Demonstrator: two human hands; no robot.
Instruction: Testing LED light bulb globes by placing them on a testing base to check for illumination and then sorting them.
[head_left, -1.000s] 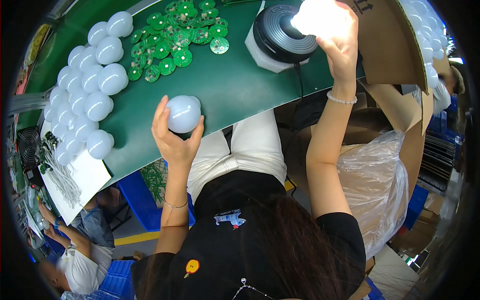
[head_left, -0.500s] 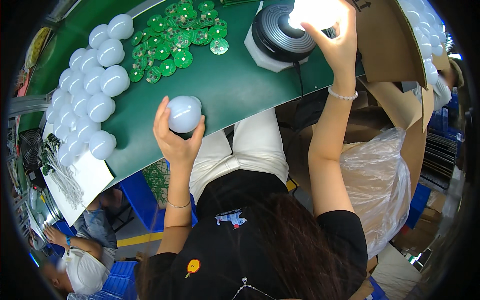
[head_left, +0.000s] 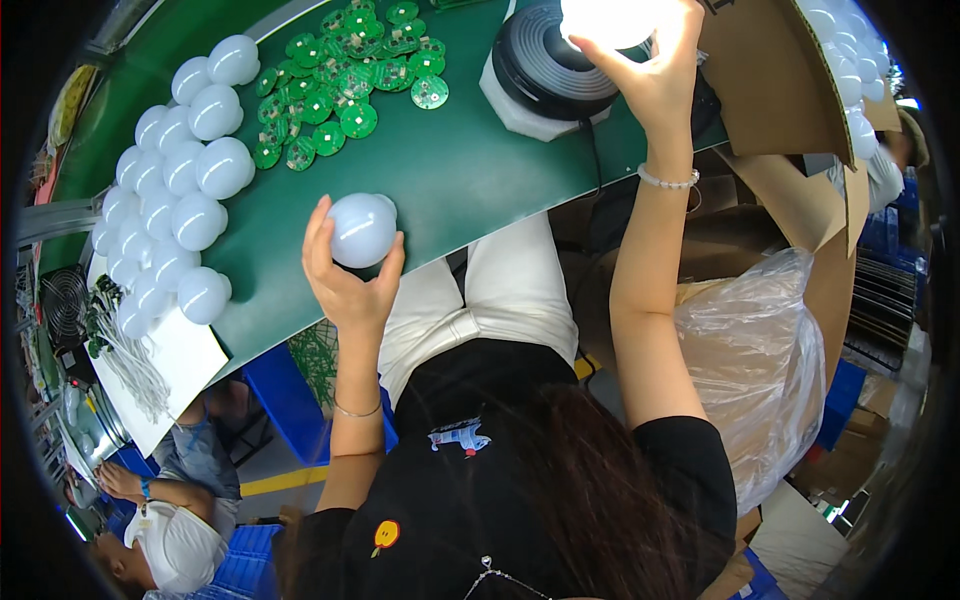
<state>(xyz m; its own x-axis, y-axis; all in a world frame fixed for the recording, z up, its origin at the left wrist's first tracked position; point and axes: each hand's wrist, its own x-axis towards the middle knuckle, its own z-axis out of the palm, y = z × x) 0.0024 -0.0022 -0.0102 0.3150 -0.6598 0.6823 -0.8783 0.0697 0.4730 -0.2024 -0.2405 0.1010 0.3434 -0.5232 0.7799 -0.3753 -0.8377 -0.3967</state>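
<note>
A white light bulb (head_left: pixel 362 230) with a round dome is gripped in my left hand (head_left: pixel 345 285), low over the near edge of the green table (head_left: pixel 440 190). At the upper right my right hand (head_left: pixel 655 85) holds a brightly glowing bulb (head_left: pixel 612 18) above a round black ribbed device (head_left: pixel 553 62). Glare hides the glowing bulb's outline, and whether it touches the device I cannot tell. The black device sits on a white foam block (head_left: pixel 510 105), with a dark cable running from it over the table edge.
Many white bulbs (head_left: pixel 200 220) stand in rows at the left. Round green circuit boards (head_left: pixel 345 85) lie heaped at the back. White wires (head_left: pixel 135 375) rest on a white sheet. An open cardboard box (head_left: pixel 780 90) and clear plastic (head_left: pixel 750 370) are at the right; a seated person (head_left: pixel 175 540) is lower left.
My right hand and the glowing bulb have shifted slightly left and up. My left hand stays nearly in place with its bulb. The seated person's arm has moved a little.
</note>
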